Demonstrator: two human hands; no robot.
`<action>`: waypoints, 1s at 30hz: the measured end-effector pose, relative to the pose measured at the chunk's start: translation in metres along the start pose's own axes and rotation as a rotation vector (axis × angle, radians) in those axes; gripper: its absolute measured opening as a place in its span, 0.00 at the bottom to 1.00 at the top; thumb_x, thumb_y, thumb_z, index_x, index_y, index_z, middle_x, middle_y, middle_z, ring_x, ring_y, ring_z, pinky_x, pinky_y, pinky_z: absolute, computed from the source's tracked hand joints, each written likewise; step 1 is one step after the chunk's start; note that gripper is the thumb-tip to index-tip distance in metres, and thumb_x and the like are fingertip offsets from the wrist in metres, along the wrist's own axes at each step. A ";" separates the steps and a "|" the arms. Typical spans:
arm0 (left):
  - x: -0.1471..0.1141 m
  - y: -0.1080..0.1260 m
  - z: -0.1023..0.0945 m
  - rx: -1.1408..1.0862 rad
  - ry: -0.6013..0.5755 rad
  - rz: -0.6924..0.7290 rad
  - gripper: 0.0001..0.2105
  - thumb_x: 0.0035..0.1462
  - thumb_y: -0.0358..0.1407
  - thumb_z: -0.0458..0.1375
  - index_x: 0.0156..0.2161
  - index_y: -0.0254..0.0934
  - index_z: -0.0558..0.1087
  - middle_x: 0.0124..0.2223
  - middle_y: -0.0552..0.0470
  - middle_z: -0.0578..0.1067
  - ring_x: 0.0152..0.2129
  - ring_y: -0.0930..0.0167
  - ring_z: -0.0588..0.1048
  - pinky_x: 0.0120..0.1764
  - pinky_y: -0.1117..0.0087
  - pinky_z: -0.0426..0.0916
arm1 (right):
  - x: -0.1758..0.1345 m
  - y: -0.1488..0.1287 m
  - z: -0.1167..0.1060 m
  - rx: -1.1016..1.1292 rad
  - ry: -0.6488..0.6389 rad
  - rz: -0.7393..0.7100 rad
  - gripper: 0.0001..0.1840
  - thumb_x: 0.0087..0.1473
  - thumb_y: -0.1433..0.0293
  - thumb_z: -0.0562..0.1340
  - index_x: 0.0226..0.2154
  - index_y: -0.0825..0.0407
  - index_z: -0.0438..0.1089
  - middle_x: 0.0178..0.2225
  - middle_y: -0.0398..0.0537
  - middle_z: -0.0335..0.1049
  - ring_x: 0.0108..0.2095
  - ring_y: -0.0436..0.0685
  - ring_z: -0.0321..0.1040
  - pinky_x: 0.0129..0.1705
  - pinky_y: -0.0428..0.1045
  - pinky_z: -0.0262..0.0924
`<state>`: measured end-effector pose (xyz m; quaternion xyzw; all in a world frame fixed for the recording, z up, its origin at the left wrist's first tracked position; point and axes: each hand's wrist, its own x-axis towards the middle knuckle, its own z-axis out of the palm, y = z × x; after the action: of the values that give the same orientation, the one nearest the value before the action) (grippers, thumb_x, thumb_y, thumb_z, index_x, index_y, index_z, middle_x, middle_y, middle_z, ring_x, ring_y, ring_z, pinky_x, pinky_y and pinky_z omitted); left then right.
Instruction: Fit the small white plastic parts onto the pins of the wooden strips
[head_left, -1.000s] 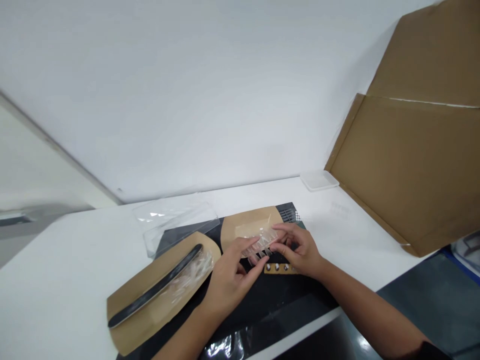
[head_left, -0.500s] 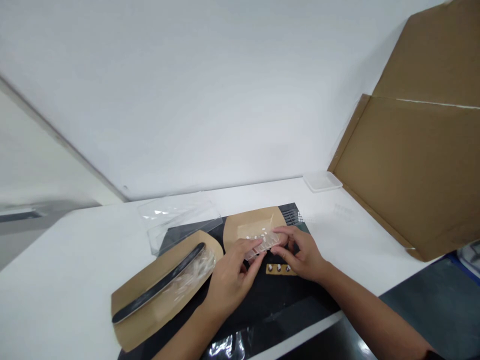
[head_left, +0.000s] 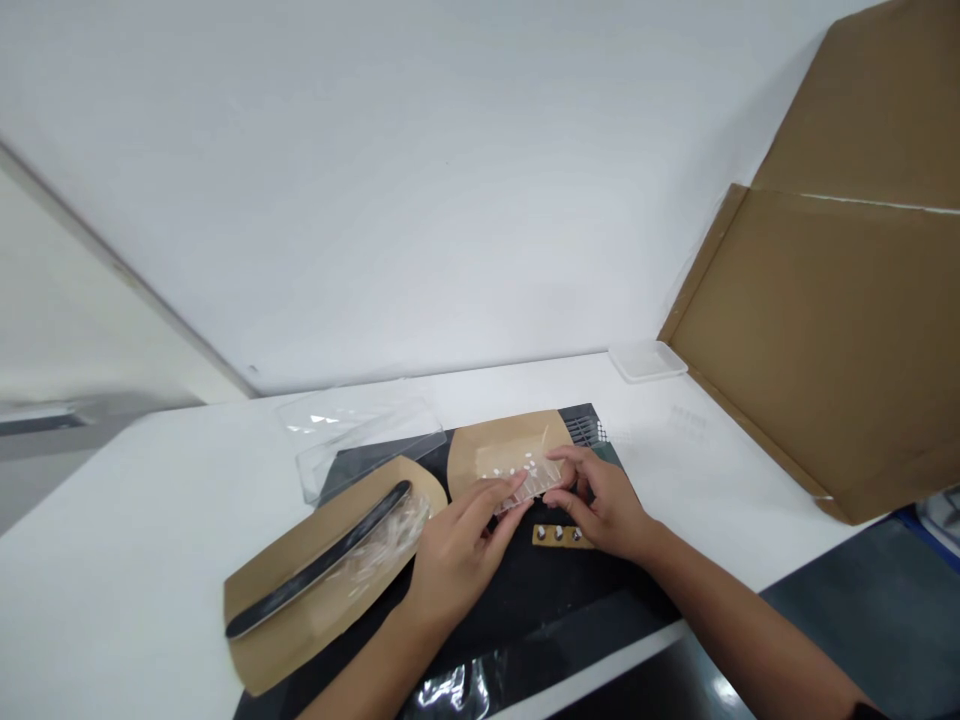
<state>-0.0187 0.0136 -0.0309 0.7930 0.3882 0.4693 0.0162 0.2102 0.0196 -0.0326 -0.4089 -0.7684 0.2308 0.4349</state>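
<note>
Between my two hands is a small clear plastic case with divided compartments. A clear panel with white dots, which looks like its raised lid, stands behind it. My left hand pinches the case's left end, with fingers on top and the thumb below. At the right end, my right hand grips it between thumb and bent fingers. Just below my right hand lies a tan strip with several small white-topped pieces, partly covered by the hand. I cannot make out what the case contains.
To the left, a brown paper sheet carries a black nail file and clear plastic pieces. Another brown sheet lies on the black mat. Behind are clear covers, a translucent tray and an open cardboard box.
Both hands keep their hold on the clear case. My left fingers have shifted slightly along it, and the case has tilted a little. The surrounding things lie as before.
</note>
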 end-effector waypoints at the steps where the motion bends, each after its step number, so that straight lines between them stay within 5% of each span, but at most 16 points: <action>1: 0.001 0.000 -0.001 0.007 -0.004 0.008 0.10 0.69 0.38 0.62 0.53 0.41 0.79 0.45 0.47 0.85 0.34 0.67 0.84 0.35 0.70 0.81 | 0.001 0.000 0.000 -0.020 -0.003 -0.034 0.14 0.66 0.65 0.66 0.53 0.47 0.70 0.35 0.43 0.73 0.26 0.51 0.64 0.33 0.48 0.63; 4: 0.002 0.001 -0.001 0.007 -0.002 0.012 0.10 0.69 0.38 0.62 0.53 0.41 0.79 0.44 0.48 0.85 0.36 0.66 0.85 0.37 0.69 0.81 | 0.003 -0.001 -0.001 -0.059 -0.010 -0.124 0.05 0.68 0.66 0.63 0.44 0.48 0.72 0.36 0.46 0.74 0.31 0.53 0.68 0.37 0.50 0.65; 10: 0.003 0.002 -0.001 -0.035 0.019 -0.002 0.12 0.68 0.37 0.63 0.54 0.41 0.78 0.45 0.49 0.85 0.36 0.67 0.84 0.33 0.72 0.80 | 0.006 -0.002 -0.001 -0.065 0.017 -0.152 0.05 0.68 0.65 0.64 0.43 0.48 0.73 0.35 0.46 0.75 0.33 0.54 0.70 0.37 0.50 0.65; 18: 0.000 -0.001 0.001 -0.034 -0.020 -0.063 0.15 0.68 0.40 0.63 0.58 0.43 0.77 0.46 0.48 0.84 0.32 0.67 0.84 0.31 0.71 0.80 | -0.001 0.005 0.002 -0.079 0.042 -0.057 0.21 0.67 0.62 0.66 0.60 0.43 0.69 0.37 0.45 0.76 0.24 0.51 0.63 0.32 0.49 0.66; 30: 0.000 -0.002 -0.001 -0.069 -0.048 -0.111 0.12 0.69 0.41 0.61 0.54 0.42 0.77 0.45 0.49 0.84 0.31 0.68 0.82 0.32 0.70 0.79 | 0.001 0.001 0.002 -0.086 0.065 -0.188 0.22 0.68 0.67 0.65 0.62 0.41 0.68 0.38 0.45 0.75 0.32 0.54 0.71 0.37 0.50 0.69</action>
<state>-0.0207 0.0149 -0.0314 0.7804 0.4147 0.4614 0.0786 0.2089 0.0213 -0.0337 -0.3607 -0.7980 0.1425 0.4613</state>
